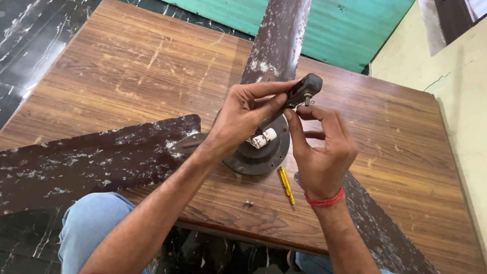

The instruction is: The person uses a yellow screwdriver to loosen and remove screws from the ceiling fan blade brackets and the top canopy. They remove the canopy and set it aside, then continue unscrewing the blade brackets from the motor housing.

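my left hand (244, 115) grips the dark down rod (301, 93) that stands up from the fan motor (256, 156) at mid-table; my right hand (322, 147) pinches at a small pin near the rod's top end. the rod looks not yet freed — all three dusty blades (65, 162) are on. a yellow screwdriver (286, 185) and a loose screw (247, 203) lie near me on the wooden table (144, 63).
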